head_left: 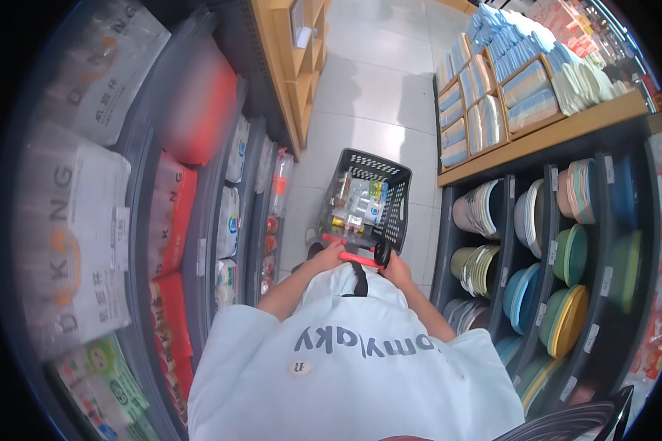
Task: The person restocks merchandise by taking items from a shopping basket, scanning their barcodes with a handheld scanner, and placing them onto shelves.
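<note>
A black plastic shopping basket (401,209) on wheels stands in front of my body, with a red handle (362,259) at its near end. My left hand (329,256) is closed round the left side of this handle. On the other side, my right hand (396,271) is closed at the handle's right end, beside a black fitting (382,254); its fingers are partly hidden. Several packaged goods (364,201) lie inside the basket, among them clear plastic packs and a green-and-white pack.
Shelves of plastic-wrapped packs (81,235) line the left side. Stacked plastic basins (566,321) fill the right shelves, below folded towels (531,90) in wooden compartments. A wooden shelf unit (296,62) stands farther ahead on the left, along the tiled aisle floor (375,44).
</note>
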`<state>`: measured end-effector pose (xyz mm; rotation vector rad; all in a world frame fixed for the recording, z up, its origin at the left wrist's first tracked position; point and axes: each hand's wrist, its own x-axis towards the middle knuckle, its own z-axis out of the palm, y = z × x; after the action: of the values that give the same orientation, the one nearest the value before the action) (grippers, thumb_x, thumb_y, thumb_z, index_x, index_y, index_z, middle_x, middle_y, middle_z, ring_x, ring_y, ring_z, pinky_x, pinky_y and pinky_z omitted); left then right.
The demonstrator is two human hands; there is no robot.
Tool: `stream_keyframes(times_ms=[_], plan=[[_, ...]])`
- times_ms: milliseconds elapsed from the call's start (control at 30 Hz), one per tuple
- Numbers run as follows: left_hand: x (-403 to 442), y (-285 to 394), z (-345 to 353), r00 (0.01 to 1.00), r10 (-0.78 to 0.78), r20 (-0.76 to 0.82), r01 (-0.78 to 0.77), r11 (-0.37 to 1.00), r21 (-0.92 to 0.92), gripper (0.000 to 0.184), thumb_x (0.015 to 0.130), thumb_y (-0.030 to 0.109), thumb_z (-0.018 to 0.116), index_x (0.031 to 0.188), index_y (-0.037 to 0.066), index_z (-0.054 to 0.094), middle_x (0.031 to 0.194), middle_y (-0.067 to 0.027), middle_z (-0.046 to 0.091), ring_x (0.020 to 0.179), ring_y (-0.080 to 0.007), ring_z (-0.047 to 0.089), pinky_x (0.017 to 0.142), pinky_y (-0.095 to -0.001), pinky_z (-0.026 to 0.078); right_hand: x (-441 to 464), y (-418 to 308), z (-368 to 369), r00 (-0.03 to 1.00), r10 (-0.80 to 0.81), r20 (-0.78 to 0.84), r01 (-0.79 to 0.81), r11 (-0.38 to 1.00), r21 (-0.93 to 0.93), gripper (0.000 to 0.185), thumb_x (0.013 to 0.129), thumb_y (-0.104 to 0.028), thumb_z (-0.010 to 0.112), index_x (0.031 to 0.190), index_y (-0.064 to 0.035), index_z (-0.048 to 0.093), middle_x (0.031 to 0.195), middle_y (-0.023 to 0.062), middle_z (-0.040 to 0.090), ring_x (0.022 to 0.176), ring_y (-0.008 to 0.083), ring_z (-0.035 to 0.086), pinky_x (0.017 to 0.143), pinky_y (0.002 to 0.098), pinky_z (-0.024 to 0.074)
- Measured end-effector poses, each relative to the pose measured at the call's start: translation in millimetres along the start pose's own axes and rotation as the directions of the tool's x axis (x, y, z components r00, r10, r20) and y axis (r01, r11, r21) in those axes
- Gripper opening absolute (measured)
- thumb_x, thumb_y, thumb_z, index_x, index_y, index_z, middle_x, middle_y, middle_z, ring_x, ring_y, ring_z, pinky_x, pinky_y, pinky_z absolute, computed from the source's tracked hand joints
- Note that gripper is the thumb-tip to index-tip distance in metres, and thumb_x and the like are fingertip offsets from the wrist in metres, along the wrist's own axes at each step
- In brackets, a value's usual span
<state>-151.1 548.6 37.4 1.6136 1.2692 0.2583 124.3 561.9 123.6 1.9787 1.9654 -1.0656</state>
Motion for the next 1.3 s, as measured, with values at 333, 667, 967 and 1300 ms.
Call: stream_keyframes(times_ms=[333, 667, 967, 1300], plan=[[20.6, -4.5, -87.3, 0.996, -0.088, -0.014, 0.086, 0.990, -0.116, 0.020, 0.092, 0.020, 0.061, 0.104, 0.004, 0.063, 0.148, -0.0177, 0.044, 0.137, -0.0344, 0.045, 0.110, -0.0413, 0.040, 37.6, -82.7, -46.3, 0.997, -0.077, -0.013, 0.078, 0.995, 0.065, 0.058, 0.080, -0.045, 0.076, 0.113, -0.0040, 0.053, 0.105, 0.0236, 0.069, 0.099, 0.0438, 0.066, 0.079, 0.0536, 0.0528], [62.9, -28.9, -80.4, 0.990, -0.123, -0.071, 0.106, 0.974, -0.199, 0.015, 0.083, 0.011, 0.068, 0.094, 0.002, 0.066, 0.138, -0.0195, 0.053, 0.128, -0.0373, 0.052, 0.105, -0.0392, 0.043, 109.0, -48.0, -54.8, 0.994, -0.014, 0.113, 0.015, 1.000, -0.007, 0.066, 0.081, -0.046, 0.075, 0.128, -0.0068, 0.051, 0.111, 0.0234, 0.068, 0.105, 0.0436, 0.065, 0.083, 0.0537, 0.0517], [149.8, 15.8, -68.3, 0.985, -0.138, -0.101, 0.120, 0.978, -0.173, 0.019, 0.081, 0.013, 0.073, 0.094, 0.001, 0.067, 0.138, -0.0208, 0.052, 0.127, -0.0379, 0.053, 0.105, -0.0408, 0.045, 188.2, 1.7, -139.9, 0.972, -0.097, 0.215, 0.099, 0.995, -0.002, 0.066, 0.079, -0.049, 0.076, 0.132, -0.0180, 0.053, 0.106, 0.0197, 0.071, 0.102, 0.0407, 0.067, 0.081, 0.0520, 0.0527], [200.2, 59.4, -102.5, 0.942, -0.294, -0.159, 0.286, 0.955, -0.074, 0.016, 0.077, -0.002, 0.056, 0.090, -0.002, 0.065, 0.140, -0.0224, 0.052, 0.128, -0.0382, 0.052, 0.105, -0.0428, 0.044, 266.1, 19.8, -190.5, 0.908, -0.282, 0.310, 0.252, 0.958, 0.133, 0.050, 0.081, -0.040, 0.073, 0.121, -0.0140, 0.058, 0.104, 0.0210, 0.071, 0.098, 0.0421, 0.068, 0.081, 0.0529, 0.0530]])
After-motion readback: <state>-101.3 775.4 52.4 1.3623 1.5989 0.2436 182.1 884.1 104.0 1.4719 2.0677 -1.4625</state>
